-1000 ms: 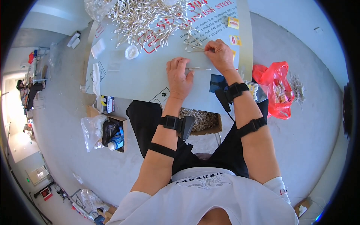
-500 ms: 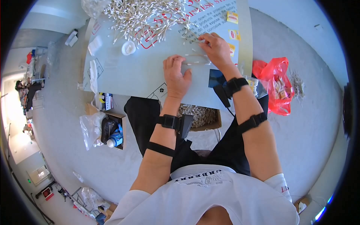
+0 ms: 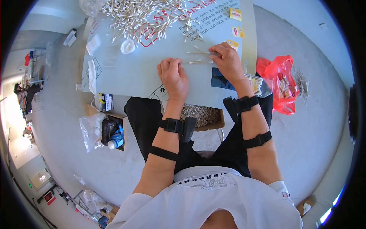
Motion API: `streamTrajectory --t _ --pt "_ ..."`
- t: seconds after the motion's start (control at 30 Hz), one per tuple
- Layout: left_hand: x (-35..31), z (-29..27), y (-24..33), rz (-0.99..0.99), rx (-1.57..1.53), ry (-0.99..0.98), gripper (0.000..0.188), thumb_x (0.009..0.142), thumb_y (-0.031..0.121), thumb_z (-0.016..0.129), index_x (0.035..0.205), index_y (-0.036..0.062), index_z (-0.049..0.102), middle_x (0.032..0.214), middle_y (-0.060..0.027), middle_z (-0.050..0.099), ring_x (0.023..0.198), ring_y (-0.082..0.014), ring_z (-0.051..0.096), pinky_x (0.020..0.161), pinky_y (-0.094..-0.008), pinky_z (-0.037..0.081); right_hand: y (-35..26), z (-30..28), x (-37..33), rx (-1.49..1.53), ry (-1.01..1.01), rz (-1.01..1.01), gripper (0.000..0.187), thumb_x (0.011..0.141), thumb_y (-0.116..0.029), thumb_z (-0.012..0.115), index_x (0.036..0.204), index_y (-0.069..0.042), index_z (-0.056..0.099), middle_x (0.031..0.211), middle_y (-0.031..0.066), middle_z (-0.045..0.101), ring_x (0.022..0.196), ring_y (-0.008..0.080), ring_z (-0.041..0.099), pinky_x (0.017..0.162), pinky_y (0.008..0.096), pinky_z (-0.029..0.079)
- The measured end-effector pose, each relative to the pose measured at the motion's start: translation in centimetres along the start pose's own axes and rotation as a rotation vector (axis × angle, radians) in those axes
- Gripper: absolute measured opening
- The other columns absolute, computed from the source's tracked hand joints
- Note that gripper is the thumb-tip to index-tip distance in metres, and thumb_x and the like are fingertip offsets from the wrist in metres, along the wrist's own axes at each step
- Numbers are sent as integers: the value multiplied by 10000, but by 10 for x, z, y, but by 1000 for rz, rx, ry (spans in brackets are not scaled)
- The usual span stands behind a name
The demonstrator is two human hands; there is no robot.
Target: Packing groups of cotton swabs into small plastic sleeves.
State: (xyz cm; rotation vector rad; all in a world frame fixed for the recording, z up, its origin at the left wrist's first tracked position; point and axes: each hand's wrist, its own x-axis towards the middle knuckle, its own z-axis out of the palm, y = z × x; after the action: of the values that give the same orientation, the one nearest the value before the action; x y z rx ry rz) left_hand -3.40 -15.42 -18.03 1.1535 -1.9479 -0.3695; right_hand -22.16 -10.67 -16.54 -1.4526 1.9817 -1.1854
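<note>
- With twelve o'clock pointing away from the person, the right hand (image 3: 228, 64) is hovering over the far side of the desk (image 3: 141, 72), its thumb and forefinger pinching the end of a cotton swab (image 3: 196, 52) that is pointing toward nine o'clock (how many sticks are sitting in that pinch, I cannot tell).
- The left hand (image 3: 174, 78) is resting on the desk with its fingers (image 3: 164, 64) curling inward; I cannot tell whether they are gripping anything.
- Between the hands, at two o'clock from the left one, loose cotton swabs (image 3: 198, 62) are lying roughly crosswise on the desk, close to the fingers of both hands.
- A large heap of cotton swabs (image 3: 141, 17) is spreading in a tangle at eleven o'clock from the left hand.
- A small round white tub (image 3: 127, 46) is standing at ten o'clock from the left hand, just beside the heap.
- Three yellow sachets (image 3: 237, 32) are lining up toward twelve o'clock from the right hand.
- A dark blue card (image 3: 219, 78) is lying at seven o'clock from the right hand, near the desk's edge.
- At four o'clock, a clear pack of swabs (image 3: 254, 84) is peeking out beside the right wrist, and farther out a red plastic bag (image 3: 285, 64) is gaping open, small packets showing inside.
</note>
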Motion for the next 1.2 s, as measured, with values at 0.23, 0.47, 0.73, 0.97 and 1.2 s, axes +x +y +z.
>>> streamTrajectory --t 0.23,0.47,0.73,0.97,1.2 --pt "5 3 5 -8 65 -3 139 754 0 666 844 106 666 849 -56 587 848 -276 533 791 -382 422 -12 3 2 -63 -8 41 133 776 -138 685 899 -88 690 877 106 605 800 302 630 716 385 503" --pt "8 4 -3 92 -5 -143 245 723 -4 679 928 131 671 895 -58 581 880 -284 536 795 -376 427 -14 6 1 -151 -64 1 80 786 -143 664 851 -104 689 836 105 613 786 324 629 688 406 501" --pt "9 5 18 177 248 -286 486 782 149 669 1259 141 576 1304 -83 498 1207 -315 418 949 -470 358 -17 24 28 -20 109 -25 143 787 -138 666 907 -62 653 882 141 619 815 330 632 697 418 504" --pt "9 6 1 151 -42 -136 429 795 73 640 1219 56 574 1241 -116 550 1155 -315 479 968 -410 387 -6 31 41 -333 142 -16 108 842 -131 623 893 -37 614 863 115 620 825 308 619 699 403 487" --pt "5 2 -18 -237 -695 26 286 901 14 550 1186 -2 574 1150 -73 589 1029 -141 545 868 -282 451 -26 -35 -40 236 -245 146 101 846 -68 618 820 22 581 674 125 578 624 219 555 611 314 448"
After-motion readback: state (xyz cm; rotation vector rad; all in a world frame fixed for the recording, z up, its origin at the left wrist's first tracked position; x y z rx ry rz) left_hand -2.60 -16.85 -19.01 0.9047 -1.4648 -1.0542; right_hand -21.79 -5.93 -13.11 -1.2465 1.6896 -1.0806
